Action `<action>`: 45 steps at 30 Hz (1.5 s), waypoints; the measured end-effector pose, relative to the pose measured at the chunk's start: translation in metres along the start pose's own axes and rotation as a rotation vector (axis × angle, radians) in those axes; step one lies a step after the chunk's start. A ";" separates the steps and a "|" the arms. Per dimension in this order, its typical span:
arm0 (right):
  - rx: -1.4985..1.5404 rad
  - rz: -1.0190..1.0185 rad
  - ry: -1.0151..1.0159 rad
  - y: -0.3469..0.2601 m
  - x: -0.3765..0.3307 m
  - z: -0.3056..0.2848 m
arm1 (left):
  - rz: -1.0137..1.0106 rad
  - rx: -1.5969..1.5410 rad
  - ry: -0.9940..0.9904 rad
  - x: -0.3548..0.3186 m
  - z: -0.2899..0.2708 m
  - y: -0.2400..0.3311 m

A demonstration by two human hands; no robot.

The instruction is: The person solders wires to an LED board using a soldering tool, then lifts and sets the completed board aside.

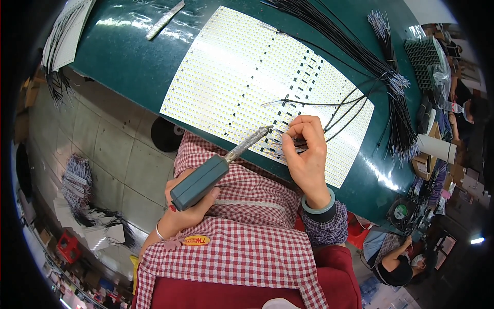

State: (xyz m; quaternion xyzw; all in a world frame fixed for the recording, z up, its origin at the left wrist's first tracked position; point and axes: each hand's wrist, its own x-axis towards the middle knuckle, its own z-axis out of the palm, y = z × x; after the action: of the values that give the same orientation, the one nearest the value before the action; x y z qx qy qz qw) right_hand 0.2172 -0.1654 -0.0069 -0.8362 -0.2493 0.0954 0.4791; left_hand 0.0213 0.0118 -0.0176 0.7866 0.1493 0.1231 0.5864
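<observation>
a few black wires (329,105) lie across the white board (211,77), so i judge the wiring only partway; whether any are joined is too small to tell, and the thick bundle (339,44) beyond my right hand (309,149) looks unused. the board spreads under that hand, which pinches what seems a wire end, and ahead of my left hand (188,213), wrapped around a soldering iron (200,180).

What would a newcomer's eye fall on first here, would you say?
Probably the large, bright white panel on the green table. Then the soldering iron in the left hand, its tip over the panel, and the black wires bundled at the upper right.
</observation>
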 end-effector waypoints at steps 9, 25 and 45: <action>-0.021 -0.002 -0.006 0.000 0.000 0.000 | 0.100 0.083 -0.015 0.009 -0.001 0.010; -0.038 -0.003 -0.004 0.002 0.000 0.000 | 0.022 0.016 0.024 -0.003 -0.004 0.002; -0.402 -0.450 -0.284 -0.020 0.072 -0.013 | -0.129 -0.090 0.162 -0.003 -0.016 -0.005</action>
State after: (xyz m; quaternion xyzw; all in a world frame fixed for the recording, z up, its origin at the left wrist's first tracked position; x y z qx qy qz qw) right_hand 0.2775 -0.1302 0.0222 -0.8163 -0.5059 0.0516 0.2740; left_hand 0.0119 0.0263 -0.0174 0.7357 0.2409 0.1547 0.6139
